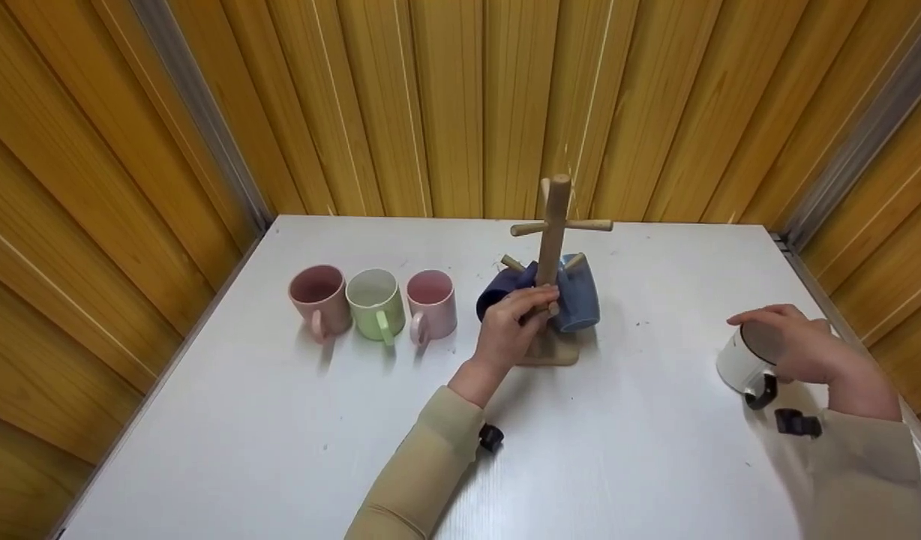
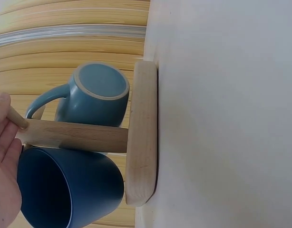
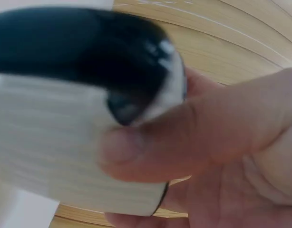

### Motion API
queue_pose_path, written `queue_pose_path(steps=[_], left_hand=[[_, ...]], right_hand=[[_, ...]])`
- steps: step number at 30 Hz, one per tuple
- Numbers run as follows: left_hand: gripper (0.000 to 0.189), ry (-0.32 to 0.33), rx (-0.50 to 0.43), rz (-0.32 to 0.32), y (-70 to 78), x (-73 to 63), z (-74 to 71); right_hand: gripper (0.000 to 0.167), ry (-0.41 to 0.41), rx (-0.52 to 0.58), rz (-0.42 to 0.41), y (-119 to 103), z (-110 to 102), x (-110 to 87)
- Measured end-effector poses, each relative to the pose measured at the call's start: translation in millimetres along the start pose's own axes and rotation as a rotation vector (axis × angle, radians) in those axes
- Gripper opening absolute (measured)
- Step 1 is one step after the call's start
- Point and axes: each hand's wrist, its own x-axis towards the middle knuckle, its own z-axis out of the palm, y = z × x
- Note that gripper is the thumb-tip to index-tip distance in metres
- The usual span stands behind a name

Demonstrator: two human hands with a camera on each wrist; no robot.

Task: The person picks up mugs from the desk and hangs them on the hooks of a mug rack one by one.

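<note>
My left hand (image 1: 514, 326) holds the wooden mug tree (image 1: 553, 240) at its lower post and front peg. On the tree's lower pegs hang a navy mug (image 2: 84, 185) and a lighter blue mug (image 2: 96, 95), one on each side of the post. The upper pegs carry no mugs. Off to the right, my right hand (image 1: 820, 352) grips a white enamel-look mug (image 1: 736, 364) with a dark rim and black handle (image 3: 79, 45). In the right wrist view my thumb presses its side below the handle; the mug tilts and its image is blurred.
Left of the tree stand three upright mugs in a row, handles toward me: a dusty pink mug (image 1: 333, 307), a light green mug (image 1: 370, 311) and a pale pink mug (image 1: 442, 311). Wood-look panels (image 1: 445, 112) enclose the white table (image 1: 243, 427) at back and sides.
</note>
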Motion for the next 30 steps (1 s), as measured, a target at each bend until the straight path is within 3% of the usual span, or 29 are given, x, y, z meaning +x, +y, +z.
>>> queue_pose_path(steps=[6,11,14,16,20,23,27,30], left_hand=[[0.024,0.001,0.043,0.016,0.6,0.1,-1.2],[0.027,-0.045,0.063,0.008,4.6,2.8,-7.0],[0.029,-0.093,0.126,-0.050,13.7,6.5,-12.6],[0.030,-0.136,0.182,-0.150,25.4,10.7,-19.0],[0.025,-0.286,0.241,-0.424,52.6,20.7,-37.3],[0.021,-0.463,0.227,-0.543,65.7,25.7,-49.7],[0.044,-0.664,0.167,-0.542,69.7,26.3,-55.1],[0.065,-0.739,0.089,-0.511,66.5,25.2,-52.3]], right_hand=[[0.086,0.064,-0.011,-0.053,-22.0,0.3,2.5],[0.083,0.096,0.063,-0.108,-51.9,-0.5,5.3],[0.079,0.087,0.132,-0.154,-70.8,0.3,5.8],[0.076,0.059,0.187,-0.177,-82.9,1.7,5.9],[0.073,-0.045,0.281,-0.213,-103.3,5.6,9.4],[0.071,-0.114,0.315,-0.234,-116.4,8.6,13.6],[0.066,-0.169,0.354,-0.257,-131.8,14.7,20.8],[0.063,-0.191,0.384,-0.272,-140.6,20.9,27.0]])
